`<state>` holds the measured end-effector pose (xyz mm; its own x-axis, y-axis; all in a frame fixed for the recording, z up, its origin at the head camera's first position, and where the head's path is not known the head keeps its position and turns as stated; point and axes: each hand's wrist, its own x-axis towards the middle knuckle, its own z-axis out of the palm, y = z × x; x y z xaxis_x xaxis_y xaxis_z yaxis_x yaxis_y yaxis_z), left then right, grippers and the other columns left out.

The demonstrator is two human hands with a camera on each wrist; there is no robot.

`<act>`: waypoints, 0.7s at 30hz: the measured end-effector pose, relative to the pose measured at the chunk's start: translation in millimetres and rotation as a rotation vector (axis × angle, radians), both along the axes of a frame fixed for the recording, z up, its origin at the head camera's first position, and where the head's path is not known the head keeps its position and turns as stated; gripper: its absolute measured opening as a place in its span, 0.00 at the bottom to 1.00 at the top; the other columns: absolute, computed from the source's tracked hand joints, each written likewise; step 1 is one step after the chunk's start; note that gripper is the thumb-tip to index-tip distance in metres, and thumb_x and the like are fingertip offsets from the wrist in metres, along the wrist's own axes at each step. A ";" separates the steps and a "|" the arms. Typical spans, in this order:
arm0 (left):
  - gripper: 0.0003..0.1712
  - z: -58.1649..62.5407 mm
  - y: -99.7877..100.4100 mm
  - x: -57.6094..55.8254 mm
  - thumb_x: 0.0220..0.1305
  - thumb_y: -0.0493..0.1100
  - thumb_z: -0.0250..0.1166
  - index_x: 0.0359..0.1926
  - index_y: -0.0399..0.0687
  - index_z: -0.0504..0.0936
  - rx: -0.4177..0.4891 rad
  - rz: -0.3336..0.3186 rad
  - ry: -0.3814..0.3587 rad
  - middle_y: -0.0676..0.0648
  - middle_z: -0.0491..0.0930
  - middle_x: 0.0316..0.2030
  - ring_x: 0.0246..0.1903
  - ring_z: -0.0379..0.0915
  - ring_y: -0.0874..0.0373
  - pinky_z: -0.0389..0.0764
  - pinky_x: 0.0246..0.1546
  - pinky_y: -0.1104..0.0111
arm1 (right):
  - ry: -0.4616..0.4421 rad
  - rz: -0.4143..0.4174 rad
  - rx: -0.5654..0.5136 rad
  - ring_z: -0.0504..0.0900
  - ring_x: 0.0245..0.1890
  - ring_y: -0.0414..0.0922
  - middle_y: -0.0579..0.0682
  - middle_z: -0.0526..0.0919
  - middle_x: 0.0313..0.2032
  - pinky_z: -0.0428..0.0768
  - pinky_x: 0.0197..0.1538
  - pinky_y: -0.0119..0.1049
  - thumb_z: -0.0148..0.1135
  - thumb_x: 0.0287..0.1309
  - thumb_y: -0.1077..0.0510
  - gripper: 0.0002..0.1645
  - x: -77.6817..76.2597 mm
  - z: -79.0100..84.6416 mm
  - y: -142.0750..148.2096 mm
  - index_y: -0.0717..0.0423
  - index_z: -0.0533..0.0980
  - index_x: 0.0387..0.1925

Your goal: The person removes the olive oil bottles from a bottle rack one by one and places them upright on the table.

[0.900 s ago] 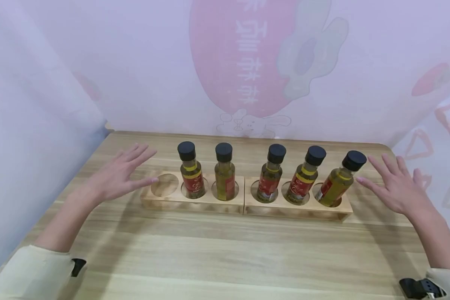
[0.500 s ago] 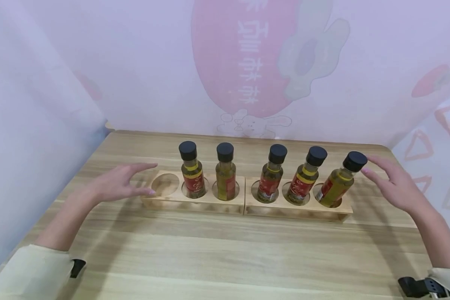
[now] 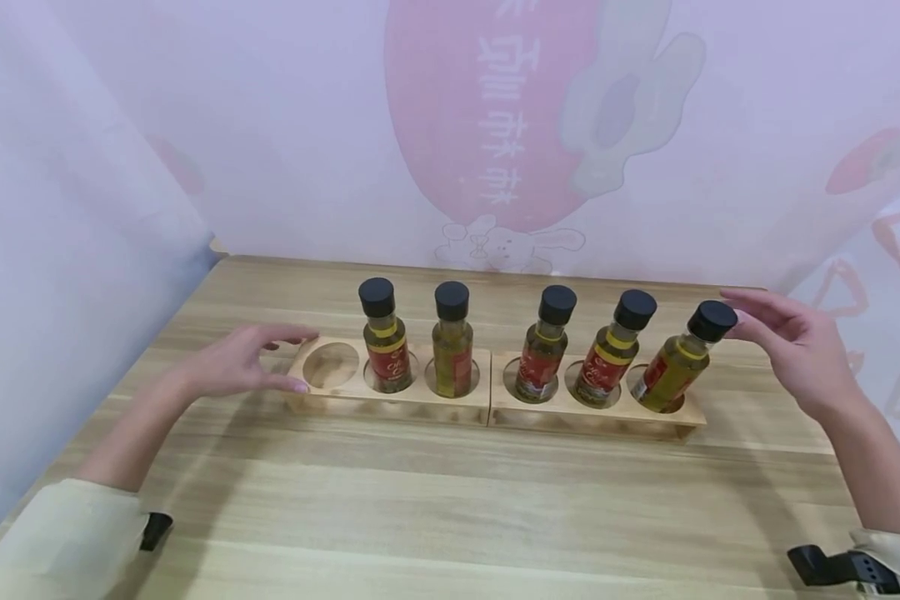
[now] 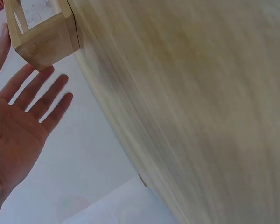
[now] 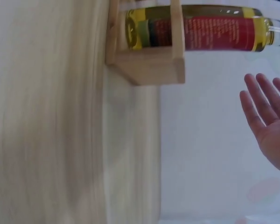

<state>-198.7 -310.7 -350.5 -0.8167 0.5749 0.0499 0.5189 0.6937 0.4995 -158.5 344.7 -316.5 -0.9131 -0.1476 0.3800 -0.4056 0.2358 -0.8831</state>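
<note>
My left hand (image 3: 225,364) is at the left end of a three-hole wooden bottle rack (image 3: 390,408). Its thumb and a fingertip reach the front and back corners, and in the left wrist view its fingers (image 4: 44,95) stretch out fairly straight by the rack's end (image 4: 46,44). My right hand (image 3: 806,354) hovers beside the black cap of the rightmost oil bottle (image 3: 671,375), which leans right in a second rack (image 3: 592,423). The right wrist view has this hand's fingers (image 5: 261,100) apart from the red-labelled bottle (image 5: 219,33); part of the hand is cut off.
The racks stand end to end on a wooden table (image 3: 450,500). Two oil bottles, one of them this bottle (image 3: 387,358), stand in the left rack, whose leftmost hole (image 3: 330,367) holds nothing. Two more, including this bottle (image 3: 540,358), occupy the right rack. A printed curtain (image 3: 307,150) hangs behind.
My left hand has lowered its spread fingers and come up to the rack's left end. The right hand has drawn its fingers together beside the rightmost bottle's cap. The bottles keep their holes.
</note>
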 end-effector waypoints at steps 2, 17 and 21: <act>0.43 0.7 1.1 -1.5 0.55 0.49 0.81 0.66 0.32 0.76 0.024 -0.001 -0.016 0.34 0.80 0.61 0.57 0.79 0.38 0.81 0.56 0.41 | 0.013 0.056 -0.089 0.89 0.37 0.36 0.41 0.90 0.48 0.82 0.51 0.20 0.55 0.70 0.76 0.23 1.3 2.0 -3.2 0.64 0.79 0.62; 0.40 0.7 3.7 -3.7 0.55 0.39 0.81 0.66 0.29 0.75 0.135 0.016 -0.166 0.28 0.77 0.62 0.54 0.81 0.35 0.86 0.51 0.48 | 0.041 0.357 -0.211 0.88 0.52 0.42 0.52 0.88 0.54 0.85 0.54 0.28 0.45 0.59 0.89 0.33 0.3 -3.2 -6.9 0.73 0.74 0.64; 0.41 1.5 2.5 -3.2 0.56 0.41 0.81 0.66 0.30 0.74 0.124 0.014 -0.173 0.30 0.76 0.62 0.48 0.83 0.44 0.88 0.41 0.61 | 0.032 0.384 -0.254 0.88 0.53 0.45 0.54 0.87 0.54 0.86 0.53 0.30 0.49 0.55 0.92 0.35 0.9 -4.1 -8.6 0.76 0.73 0.63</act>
